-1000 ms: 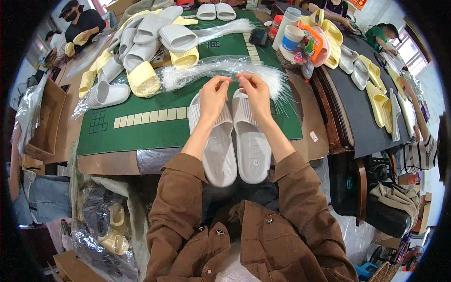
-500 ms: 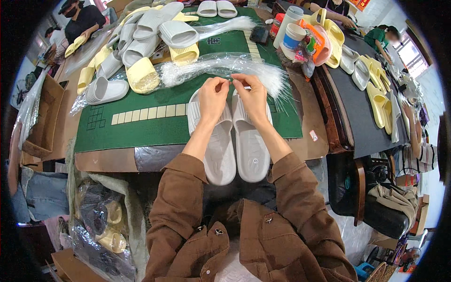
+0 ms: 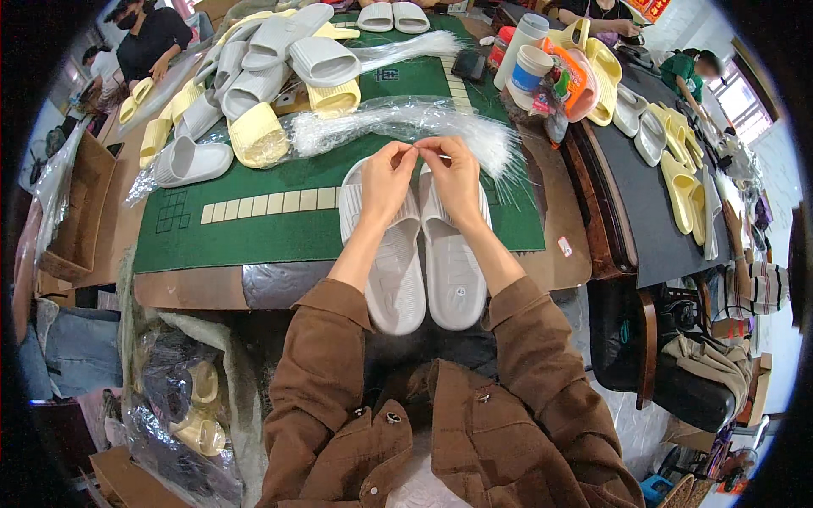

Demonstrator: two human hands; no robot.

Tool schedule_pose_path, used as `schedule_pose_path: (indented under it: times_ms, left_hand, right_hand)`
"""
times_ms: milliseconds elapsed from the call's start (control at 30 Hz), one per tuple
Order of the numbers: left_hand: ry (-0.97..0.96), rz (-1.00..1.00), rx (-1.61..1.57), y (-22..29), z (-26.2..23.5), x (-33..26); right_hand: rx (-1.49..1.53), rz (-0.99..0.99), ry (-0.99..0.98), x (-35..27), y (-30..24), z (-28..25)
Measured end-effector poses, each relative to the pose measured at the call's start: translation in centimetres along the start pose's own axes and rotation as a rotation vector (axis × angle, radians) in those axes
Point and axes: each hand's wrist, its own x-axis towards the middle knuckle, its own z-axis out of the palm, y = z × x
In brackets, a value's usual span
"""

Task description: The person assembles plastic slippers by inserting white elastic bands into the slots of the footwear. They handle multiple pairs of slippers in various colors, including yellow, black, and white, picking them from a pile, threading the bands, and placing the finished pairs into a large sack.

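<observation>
A pair of grey slide slippers lies side by side, the left slipper (image 3: 396,284) and the right slipper (image 3: 456,288), their heels reaching past the table's near edge. Above their straps my left hand (image 3: 387,182) and my right hand (image 3: 454,180) meet, thumbs and forefingers pinched together at the tips. Whatever is between the fingertips is too small to make out. Just beyond my hands lies a bundle of thin, clear-white plastic strands (image 3: 356,129), partly in clear film, its loose ends fanning to the right.
Grey and yellow slippers (image 3: 275,51) are heaped at the back left of the green mat (image 3: 279,241). Beyond lies another strand bundle (image 3: 415,48). Cups (image 3: 531,66) and packets crowd the back right. More slippers (image 3: 677,186) lie on the dark right-hand table. Other people work around.
My hands have drawn closer, and the fingertips that were slightly apart now touch. The slippers beneath stay in place. At the far left, another person's hand has shifted off the yellow slippers.
</observation>
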Motion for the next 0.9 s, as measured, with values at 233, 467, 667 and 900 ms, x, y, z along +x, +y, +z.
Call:
schedule_pose_path:
  times_ms: [233, 467, 667, 900]
  left_hand:
    - [-0.109, -0.2, -0.233, -0.1, -0.9, 0.4]
    - [0.056, -0.164, -0.176, -0.9, -0.6, 0.6]
    - [0.164, -0.031, -0.014, 0.2, 0.0, -0.2]
    - [0.184, 0.065, 0.126, 0.1, 0.0, -0.6]
  right_hand:
    - [0.016, -0.081, 0.002, 0.1, -0.2, 0.0]
    - [-0.044, -0.001, 0.004, -0.2, -0.5, 0.1]
    - [-0.124, -0.087, 0.032, -0.3, -0.5, 0.2]
    - [-0.089, -0.068, 0.041, -0.4, -0.4, 0.5]
